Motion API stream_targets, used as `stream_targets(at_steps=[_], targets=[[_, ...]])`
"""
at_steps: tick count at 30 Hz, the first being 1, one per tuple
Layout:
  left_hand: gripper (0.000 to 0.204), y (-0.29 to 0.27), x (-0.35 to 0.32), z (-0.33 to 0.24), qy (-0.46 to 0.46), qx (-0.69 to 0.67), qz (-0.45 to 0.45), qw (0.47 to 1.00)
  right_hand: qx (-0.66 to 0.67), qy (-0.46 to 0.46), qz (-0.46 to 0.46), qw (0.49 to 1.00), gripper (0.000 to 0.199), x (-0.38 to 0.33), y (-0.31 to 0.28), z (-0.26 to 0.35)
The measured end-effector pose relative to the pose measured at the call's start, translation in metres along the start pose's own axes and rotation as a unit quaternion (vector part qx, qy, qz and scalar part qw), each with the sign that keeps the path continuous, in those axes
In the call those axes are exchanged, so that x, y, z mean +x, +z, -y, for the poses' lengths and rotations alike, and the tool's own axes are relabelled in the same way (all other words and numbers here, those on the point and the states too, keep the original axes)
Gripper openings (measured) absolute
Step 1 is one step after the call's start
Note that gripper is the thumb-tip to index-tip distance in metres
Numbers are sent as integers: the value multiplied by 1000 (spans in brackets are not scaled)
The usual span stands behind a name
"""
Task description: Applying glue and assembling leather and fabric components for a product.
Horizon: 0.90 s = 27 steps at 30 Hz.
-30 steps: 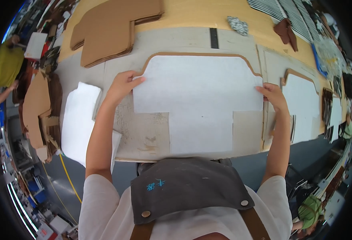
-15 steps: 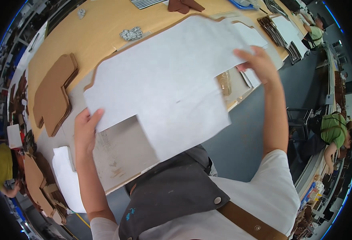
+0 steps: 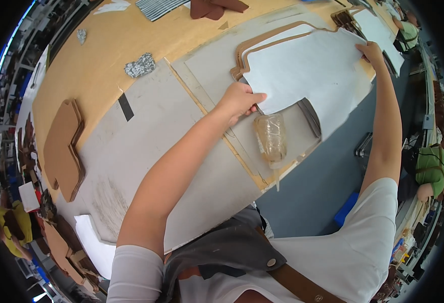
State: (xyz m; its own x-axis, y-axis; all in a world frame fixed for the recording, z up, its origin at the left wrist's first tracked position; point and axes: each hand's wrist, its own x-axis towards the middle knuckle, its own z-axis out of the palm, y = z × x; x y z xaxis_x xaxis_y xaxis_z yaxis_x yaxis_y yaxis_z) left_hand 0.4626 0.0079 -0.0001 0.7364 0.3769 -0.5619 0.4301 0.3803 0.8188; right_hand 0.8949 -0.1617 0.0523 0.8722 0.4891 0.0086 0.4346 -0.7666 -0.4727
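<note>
A large white-faced panel [image 3: 303, 65] with a brown edge and a notched outline is at the far right of the worktable. My left hand [image 3: 238, 103] pinches its near left corner, thumb on top. Out at its right end, my right hand [image 3: 370, 52] grips the other edge. Under the panel lie similar brown-edged pieces [image 3: 240, 53]; how many is hidden. A clear squeeze bottle [image 3: 271, 137], smeared with yellowish residue, lies beside my left hand with its nozzle over the table edge.
Brown cut panels [image 3: 63, 149] are stacked on the left. Farther back are a crumpled patterned cloth [image 3: 140, 65], a striped piece [image 3: 164, 7] and dark red pieces [image 3: 217, 8]. More white panels [image 3: 378, 38] lie at the far right. A person in green [image 3: 430, 169] works to the right.
Both hands have carried the white panel rightward and away, from in front of me onto the pieces at the far right. The grey board and squeeze bottle are now uncovered.
</note>
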Motion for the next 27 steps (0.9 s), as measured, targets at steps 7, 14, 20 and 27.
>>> stream_targets(at_steps=[7, 14, 20, 27], targets=[[18, 10, -6, 0, 64, 20, -3, 998, -4, -51, -114, 992, 31, 12, 25, -8], [21, 5, -2, 2, 104, -42, -12, 994, 19, -49, -95, 994, 37, 8, -4, 1], [29, -1, 1, 9, -5, -30, -16, 999, 214, 144, 129, 958, 50, -19, 61, -7], [29, -4, 1, 6, -17, -29, -2, 999, 108, 70, 147, 981, 45, -64, 49, -9]])
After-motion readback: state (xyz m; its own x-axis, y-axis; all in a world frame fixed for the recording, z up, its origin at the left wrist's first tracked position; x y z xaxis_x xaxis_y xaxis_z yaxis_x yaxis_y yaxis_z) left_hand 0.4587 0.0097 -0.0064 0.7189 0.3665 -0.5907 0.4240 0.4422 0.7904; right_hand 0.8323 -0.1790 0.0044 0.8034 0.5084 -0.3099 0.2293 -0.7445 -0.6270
